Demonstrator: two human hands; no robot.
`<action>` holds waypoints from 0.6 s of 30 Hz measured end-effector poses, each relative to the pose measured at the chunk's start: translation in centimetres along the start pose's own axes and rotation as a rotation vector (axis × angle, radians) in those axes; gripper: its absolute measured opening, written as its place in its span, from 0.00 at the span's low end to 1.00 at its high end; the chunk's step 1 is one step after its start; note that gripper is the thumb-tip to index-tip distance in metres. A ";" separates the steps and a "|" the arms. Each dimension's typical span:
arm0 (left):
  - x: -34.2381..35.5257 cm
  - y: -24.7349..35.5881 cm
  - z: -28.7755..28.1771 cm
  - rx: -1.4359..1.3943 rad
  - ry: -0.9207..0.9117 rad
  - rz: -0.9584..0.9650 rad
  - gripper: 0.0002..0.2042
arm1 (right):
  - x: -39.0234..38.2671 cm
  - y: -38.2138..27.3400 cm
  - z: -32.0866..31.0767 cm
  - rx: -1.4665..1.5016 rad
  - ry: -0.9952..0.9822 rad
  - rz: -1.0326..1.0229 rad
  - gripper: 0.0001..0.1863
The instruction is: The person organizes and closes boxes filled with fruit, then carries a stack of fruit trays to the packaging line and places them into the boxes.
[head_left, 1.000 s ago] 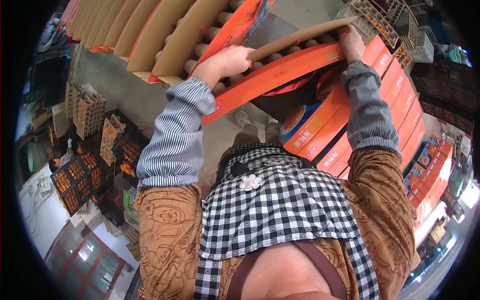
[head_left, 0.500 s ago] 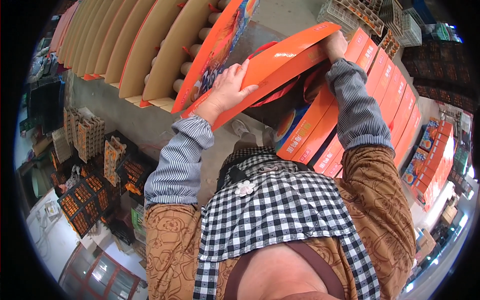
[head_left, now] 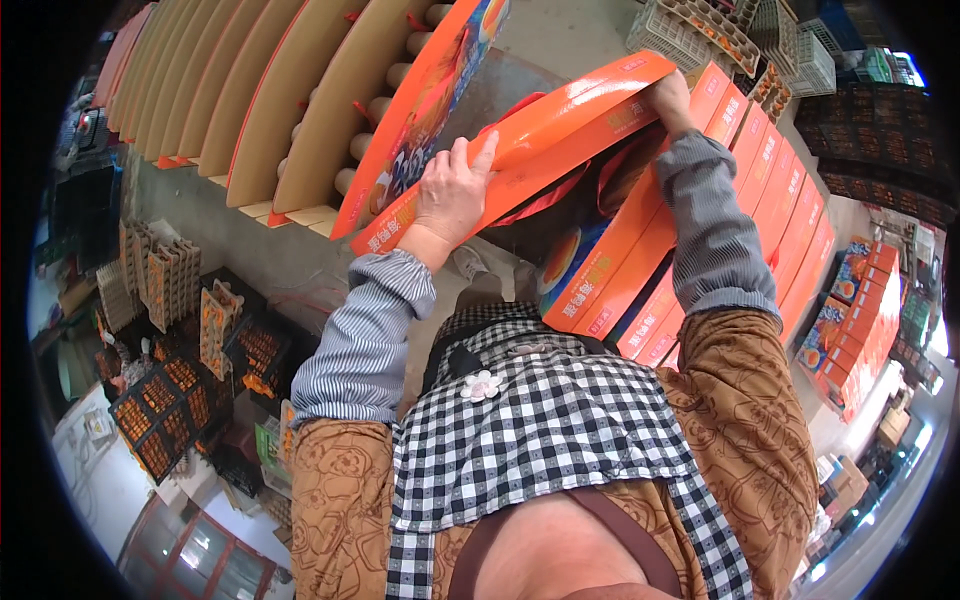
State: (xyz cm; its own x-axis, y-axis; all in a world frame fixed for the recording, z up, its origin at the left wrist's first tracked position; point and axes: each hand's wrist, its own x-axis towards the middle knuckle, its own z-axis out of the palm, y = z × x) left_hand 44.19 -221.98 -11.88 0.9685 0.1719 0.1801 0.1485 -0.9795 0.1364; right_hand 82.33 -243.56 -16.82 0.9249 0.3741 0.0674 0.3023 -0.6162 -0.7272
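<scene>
An orange box (head_left: pixel 550 125) with a printed, closed lid runs at a slant between my hands, with red ribbon beneath it. My left hand (head_left: pixel 452 195) grips its near left end, fingers over the lid. The far right end is in my right hand (head_left: pixel 668 98), whose fingers are partly hidden. Stacked orange boxes (head_left: pixel 720 215) stand under and beside my right arm. To the upper left, a row of upright open boxes (head_left: pixel 255 100) shows tan cardboard panels and egg-like objects; the nearest has a printed orange-and-blue panel (head_left: pixel 430 115) facing me.
White plastic crates (head_left: pixel 670 30) and egg trays are at the top right. Black crates (head_left: pixel 165 410) of orange items and upright egg trays (head_left: pixel 160 275) are at the left. More orange boxes (head_left: pixel 850 320) and dark crates (head_left: pixel 860 130) stand at the right. Concrete floor shows beside my feet.
The lid has folded down over the egg-like contents, hiding the tan inside. My left hand has shifted downward onto the orange lid, and the box's left end sits further left and lower.
</scene>
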 end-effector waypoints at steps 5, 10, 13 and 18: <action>-1.1 -0.3 0.8 0.049 0.008 -0.050 0.30 | -1.3 -3.4 -3.4 0.225 -0.069 -0.246 0.25; -0.9 -0.3 0.5 0.021 0.055 0.007 0.30 | -8.5 -14.5 0.9 -0.508 -0.672 -1.110 0.38; -0.6 -0.5 0.3 0.029 0.051 0.007 0.28 | -9.1 -16.3 1.8 -0.649 -0.915 -1.045 0.42; -0.6 -0.6 0.4 -0.037 -0.021 -0.038 0.30 | -8.5 -15.8 2.2 -0.685 -0.963 -1.095 0.42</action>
State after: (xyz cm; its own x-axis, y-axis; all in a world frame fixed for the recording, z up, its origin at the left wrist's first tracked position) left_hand 43.58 -221.55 -12.44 0.9665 0.2062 0.1532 0.1781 -0.9677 0.1787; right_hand 69.21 -235.46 -7.36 -0.1957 0.9331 -0.3017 0.9734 0.1475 -0.1754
